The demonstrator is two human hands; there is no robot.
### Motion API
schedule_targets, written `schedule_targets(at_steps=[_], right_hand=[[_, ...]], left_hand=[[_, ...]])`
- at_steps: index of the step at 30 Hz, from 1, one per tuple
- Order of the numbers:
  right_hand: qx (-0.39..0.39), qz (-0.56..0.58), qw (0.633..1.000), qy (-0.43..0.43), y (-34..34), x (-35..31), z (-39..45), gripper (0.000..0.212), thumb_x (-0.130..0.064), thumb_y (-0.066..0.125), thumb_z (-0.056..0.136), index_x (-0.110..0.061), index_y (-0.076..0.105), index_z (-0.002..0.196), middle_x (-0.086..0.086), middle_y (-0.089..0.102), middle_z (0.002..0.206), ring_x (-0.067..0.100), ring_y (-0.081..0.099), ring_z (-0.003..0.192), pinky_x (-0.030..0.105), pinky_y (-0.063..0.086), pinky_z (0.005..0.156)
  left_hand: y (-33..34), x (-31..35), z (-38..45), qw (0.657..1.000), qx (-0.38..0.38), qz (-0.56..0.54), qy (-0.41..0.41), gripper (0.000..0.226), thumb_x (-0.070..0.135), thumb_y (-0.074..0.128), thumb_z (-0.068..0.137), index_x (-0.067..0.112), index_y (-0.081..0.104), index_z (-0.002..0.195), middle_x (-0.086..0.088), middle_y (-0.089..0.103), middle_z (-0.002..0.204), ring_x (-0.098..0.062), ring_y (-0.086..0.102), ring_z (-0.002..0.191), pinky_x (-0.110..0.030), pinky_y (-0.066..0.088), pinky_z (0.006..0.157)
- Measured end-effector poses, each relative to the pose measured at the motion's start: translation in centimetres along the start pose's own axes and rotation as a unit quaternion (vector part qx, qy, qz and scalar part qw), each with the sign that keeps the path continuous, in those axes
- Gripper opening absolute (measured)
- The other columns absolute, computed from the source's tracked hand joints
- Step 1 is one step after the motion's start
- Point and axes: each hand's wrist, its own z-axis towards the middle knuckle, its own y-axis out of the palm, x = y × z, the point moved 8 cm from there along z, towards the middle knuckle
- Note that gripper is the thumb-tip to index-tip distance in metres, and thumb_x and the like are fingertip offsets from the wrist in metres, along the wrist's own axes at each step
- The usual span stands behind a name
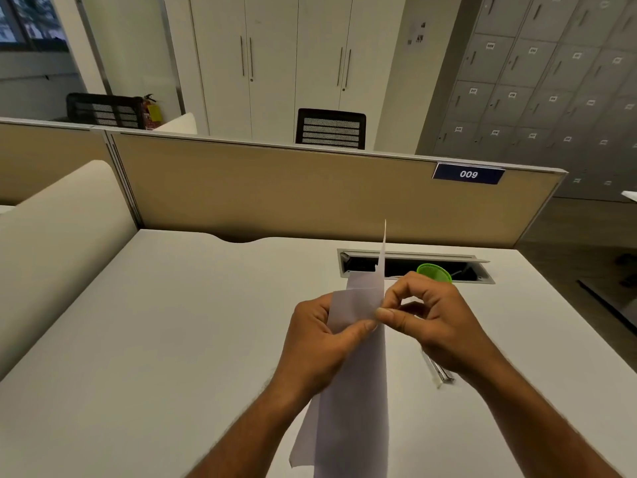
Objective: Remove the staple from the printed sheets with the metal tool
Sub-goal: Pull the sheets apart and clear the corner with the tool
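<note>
While both hands are raised above the desk [179, 339], the sheets [358, 367] hang between them, held edge-on and running from near to far. Left hand [320, 343]: grip clenched on the sheets, thumb pressed on the near face. Right hand [431, 322]: thumb and forefinger pinched at the sheets' right edge, just beside the left thumb; cannot tell whether a staple is caught there. Metal tool [439, 372] lies on the desk to the right, partly hidden under the right wrist. Green cup [435, 272] sits by the cable slot [479, 269], far side.
</note>
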Motion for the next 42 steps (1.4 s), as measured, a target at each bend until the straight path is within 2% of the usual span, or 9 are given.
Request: schedule_targets(at_steps=[3,6,9,16,20,24,31,36,42], right_hand=[[0.016,0.129,0.99,0.046,-0.8,1.4,0.4,0.013,-0.013,0.077,0.071,-0.006,0.067,0.075,0.001,0.065,0.07,0.015,0.061,0.067,0.027,0.056,0.062],[0.083,0.2,0.971,0.102,-2.9,4.5,1.2,0.023,-0.011,0.076,0.066,0.005,0.066,0.079,0.012,0.064,0.07,0.02,0.061,0.063,0.025,0.055,0.059],[0.172,0.228,0.945,0.157,-6.0,9.5,2.3,0.007,-0.001,0.07,0.073,0.001,0.066,0.077,0.009,0.067,0.066,0.021,0.064,0.063,0.025,0.055,0.058],[0.272,0.067,0.922,0.268,-12.5,22.1,5.9,0.005,0.004,0.072,0.077,0.001,0.069,0.078,0.018,0.067,0.074,0.029,0.061,0.07,0.039,0.057,0.071],[0.272,-0.088,0.91,0.3,-14.8,26.9,7.8,0.007,-0.003,0.077,0.072,-0.002,0.071,0.075,0.019,0.072,0.073,0.027,0.064,0.063,0.043,0.059,0.073],[0.232,-0.188,0.903,0.308,-15.1,30.5,10.0,0.004,-0.011,0.076,0.071,-0.014,0.076,0.073,0.006,0.075,0.074,0.023,0.068,0.074,0.039,0.056,0.08],[0.194,-0.228,0.898,0.323,-14.1,34.6,11.8,0.004,-0.01,0.077,0.074,-0.011,0.076,0.078,0.005,0.071,0.078,0.028,0.066,0.082,0.039,0.055,0.082],[0.175,-0.25,0.9,0.311,-13.9,35.6,12.0,0.008,-0.018,0.072,0.081,-0.011,0.077,0.082,0.01,0.075,0.085,0.032,0.065,0.086,0.04,0.053,0.081],[0.319,-0.125,0.907,0.245,-12.1,28.6,10.1,0.021,-0.027,0.061,0.089,-0.01,0.071,0.082,0.012,0.07,0.086,0.029,0.063,0.083,0.034,0.046,0.075]], left_hand=[[-0.3,-0.9,0.6,1.0,0.001,-0.009,-0.027,0.02,0.033,0.077,0.078,0.037,0.066,0.095,0.014,0.072,0.095,-0.01,0.072,0.086,-0.025,0.063,0.074],[-0.8,-1.8,1.5,0.999,0.016,-0.016,-0.044,0.017,0.025,0.078,0.081,0.033,0.067,0.091,0.019,0.072,0.09,-0.006,0.072,0.083,-0.02,0.061,0.068],[-1.3,-2.7,2.4,0.998,0.033,-0.013,-0.052,0.015,0.024,0.078,0.081,0.032,0.068,0.09,0.022,0.073,0.083,-0.004,0.071,0.08,-0.016,0.058,0.061],[-2.1,-3.7,4.7,0.998,0.057,0.014,-0.039,0.016,0.017,0.078,0.08,0.03,0.07,0.084,0.025,0.073,0.079,-0.005,0.071,0.073,-0.014,0.056,0.055],[-2.5,-4.5,6.2,0.997,0.072,0.014,-0.029,0.015,0.01,0.084,0.077,0.021,0.075,0.074,0.005,0.075,0.073,-0.014,0.066,0.063,-0.018,0.051,0.052],[-2.7,-5.3,7.3,0.997,0.079,0.008,-0.025,0.01,0.027,0.077,0.068,0.031,0.076,0.077,0.005,0.076,0.072,-0.012,0.067,0.063,-0.018,0.052,0.054],[-2.5,-7.0,8.3,0.994,0.104,0.007,-0.04,0.017,0.025,0.087,0.07,0.034,0.076,0.08,0.007,0.077,0.075,-0.017,0.07,0.065,-0.029,0.059,0.058],[-2.4,-7.8,8.4,0.992,0.113,0.012,-0.054,0.018,0.025,0.089,0.068,0.032,0.076,0.078,0.005,0.077,0.074,-0.016,0.07,0.064,-0.025,0.059,0.057],[-2.7,-8.5,8.2,0.985,0.162,0.026,-0.062,0.016,0.015,0.089,0.072,0.024,0.075,0.074,0.003,0.076,0.073,-0.016,0.07,0.062,-0.034,0.057,0.055]])
